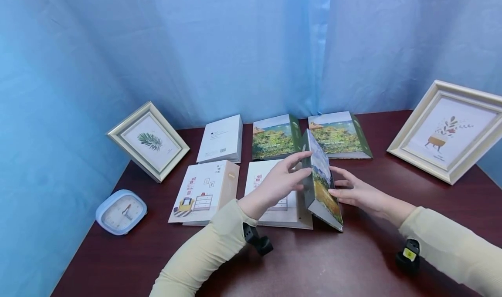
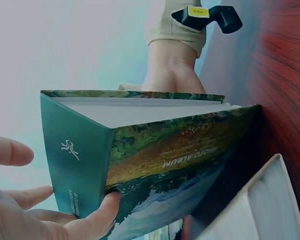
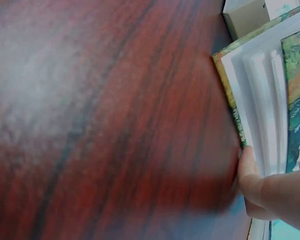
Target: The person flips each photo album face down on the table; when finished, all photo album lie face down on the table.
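Note:
A photo album (image 1: 322, 179) with a painted landscape cover and a dark green spine (image 2: 72, 155) is held tilted up on edge, its covers slightly parted. My left hand (image 1: 280, 179) grips it at the spine, with fingertips against the spine and cover. On the opposite side, my right hand (image 1: 358, 194) pinches the album's free edge; the right wrist view shows its fingers (image 3: 270, 190) by the white pages (image 3: 262, 105). Just left of the album lies a white-covered album (image 1: 260, 175) with a furniture drawing, partly hidden by my left hand and forearm.
Another furniture-cover album (image 1: 196, 192) lies further left. Behind are a white album (image 1: 219, 138) and two green landscape albums (image 1: 274, 138), (image 1: 335, 133). A blue clock (image 1: 121, 212) and a leaf-print frame (image 1: 150, 142) stand left, a larger frame (image 1: 447, 131) right. Blue curtain (image 1: 219, 48) backs the table.

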{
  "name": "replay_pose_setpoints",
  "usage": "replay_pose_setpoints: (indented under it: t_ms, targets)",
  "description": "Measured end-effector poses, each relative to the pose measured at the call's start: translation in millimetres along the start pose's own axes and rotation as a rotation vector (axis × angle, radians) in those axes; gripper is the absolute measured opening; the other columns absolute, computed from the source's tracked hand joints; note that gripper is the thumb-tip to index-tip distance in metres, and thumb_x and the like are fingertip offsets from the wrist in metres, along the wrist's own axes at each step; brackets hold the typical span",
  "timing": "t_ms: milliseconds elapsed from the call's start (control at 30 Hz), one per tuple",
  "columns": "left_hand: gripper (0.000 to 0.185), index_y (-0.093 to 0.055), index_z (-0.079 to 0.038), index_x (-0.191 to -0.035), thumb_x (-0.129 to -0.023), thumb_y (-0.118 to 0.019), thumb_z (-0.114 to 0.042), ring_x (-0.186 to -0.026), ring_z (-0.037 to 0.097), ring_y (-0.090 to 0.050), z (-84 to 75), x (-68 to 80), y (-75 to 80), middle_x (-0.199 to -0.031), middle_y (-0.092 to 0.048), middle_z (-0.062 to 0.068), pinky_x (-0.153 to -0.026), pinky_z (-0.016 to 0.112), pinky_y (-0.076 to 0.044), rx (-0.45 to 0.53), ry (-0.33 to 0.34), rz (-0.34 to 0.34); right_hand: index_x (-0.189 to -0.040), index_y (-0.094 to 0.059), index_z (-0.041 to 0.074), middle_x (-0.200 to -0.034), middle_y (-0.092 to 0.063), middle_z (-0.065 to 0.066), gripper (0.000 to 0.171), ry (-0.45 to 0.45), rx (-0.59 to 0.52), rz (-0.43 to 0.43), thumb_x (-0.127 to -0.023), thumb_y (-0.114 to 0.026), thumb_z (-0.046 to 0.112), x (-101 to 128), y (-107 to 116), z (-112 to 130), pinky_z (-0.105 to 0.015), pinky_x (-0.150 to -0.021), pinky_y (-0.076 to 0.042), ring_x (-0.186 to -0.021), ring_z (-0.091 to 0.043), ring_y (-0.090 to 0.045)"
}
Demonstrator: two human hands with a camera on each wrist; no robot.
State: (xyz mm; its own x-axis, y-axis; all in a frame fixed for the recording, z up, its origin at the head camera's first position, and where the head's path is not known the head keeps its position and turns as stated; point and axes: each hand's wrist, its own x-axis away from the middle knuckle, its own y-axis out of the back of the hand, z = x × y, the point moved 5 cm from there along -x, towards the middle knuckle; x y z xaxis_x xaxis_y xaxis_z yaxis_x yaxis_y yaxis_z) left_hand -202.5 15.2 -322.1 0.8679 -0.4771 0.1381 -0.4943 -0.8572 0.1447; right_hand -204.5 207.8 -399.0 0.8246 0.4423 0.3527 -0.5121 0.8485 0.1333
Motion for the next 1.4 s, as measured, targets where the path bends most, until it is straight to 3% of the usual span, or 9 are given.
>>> replay_pose_setpoints:
  t_ms: [133,300,500,700,867,1067,1267,1400]
  targets:
    - [0.045,-0.043,-0.029,-0.142,-0.098,-0.052,-0.026,-0.130,0.023,-0.046,-5.1,0.4,-3.2,-0.152,-0.033,-0.003,-0.095,0.037,-0.050,-0.030,-0.016,0.008,-0.153,0.007,0.014,-0.145,-0.009,-0.030,0.086,0.024,-0.027,0.018,-0.095,-0.056,0.025,2,2,2,-0.043,-0.101,-0.042,-0.129,-0.041,-0.030]
    - [0.038,-0.050,-0.024,-0.136,-0.098,-0.053,-0.025,-0.123,0.019,-0.053,-11.5,-1.1,-7.9,-0.145,-0.043,-0.001,-0.092,0.033,-0.052,-0.033,-0.064,0.014,-0.152,-0.003,0.010,-0.130,-0.027,-0.023,0.078,0.090,-0.054,0.021,-0.095,-0.055,0.018,6,10,9,-0.029,-0.090,-0.048,-0.109,-0.021,-0.048]
    - [0.033,-0.055,-0.013,-0.131,-0.098,-0.052,-0.017,-0.124,0.016,-0.052,-15.3,-5.4,-18.9,-0.141,-0.048,0.001,-0.090,0.029,-0.052,0.061,-0.119,0.039,-0.150,-0.005,0.010,-0.123,-0.042,-0.007,0.066,0.212,-0.113,0.083,-0.098,-0.045,0.007,14,22,19,-0.028,-0.087,-0.052,-0.105,-0.011,-0.059]
    - [0.035,-0.052,-0.008,-0.133,-0.098,-0.051,-0.011,-0.121,0.019,-0.055,-7.7,-15.1,-26.1,-0.137,-0.050,0.008,-0.087,0.029,-0.054,0.158,-0.127,0.051,-0.145,-0.018,0.022,-0.123,-0.058,0.007,0.047,0.337,-0.213,0.110,-0.103,-0.031,0.006,26,39,40,-0.031,-0.085,-0.053,-0.108,-0.011,-0.062]
    - [0.043,-0.046,-0.013,-0.139,-0.097,-0.052,-0.007,-0.125,0.022,-0.052,4.2,-24.5,-30.8,-0.141,-0.046,0.008,-0.089,0.034,-0.053,0.173,-0.092,0.078,-0.146,-0.017,0.023,-0.121,-0.057,0.008,0.049,0.312,-0.112,0.012,-0.103,-0.035,0.009,34,46,56,-0.031,-0.081,-0.055,-0.105,-0.009,-0.063]
    - [0.050,-0.040,-0.019,-0.144,-0.097,-0.053,-0.009,-0.128,0.021,-0.049,9.3,-29.2,-41.5,-0.150,-0.036,0.003,-0.090,0.032,-0.052,0.116,-0.098,0.152,-0.152,-0.006,0.021,-0.126,-0.044,-0.007,0.064,0.215,0.070,-0.107,-0.101,-0.044,0.014,41,45,59,-0.035,-0.079,-0.055,-0.100,-0.007,-0.063]
    - [0.054,-0.035,-0.027,-0.147,-0.098,-0.052,-0.014,-0.132,0.022,-0.045,16.2,-32.8,-49.0,-0.152,-0.031,0.004,-0.090,0.033,-0.053,0.056,-0.095,0.197,-0.151,-0.008,0.024,-0.114,-0.055,0.001,0.064,0.232,0.037,-0.096,-0.100,-0.043,0.007,45,50,51,-0.038,-0.076,-0.057,-0.096,-0.014,-0.065]
    - [0.059,-0.030,-0.034,-0.148,-0.097,-0.053,-0.015,-0.136,0.022,-0.038,21.4,-35.2,-54.0,-0.155,-0.024,-0.002,-0.083,0.026,-0.053,-0.005,-0.120,0.245,-0.151,-0.008,0.026,-0.114,-0.057,0.005,0.063,0.245,-0.022,-0.059,-0.100,-0.040,0.005,47,54,44,-0.040,-0.074,-0.057,-0.096,-0.017,-0.066]
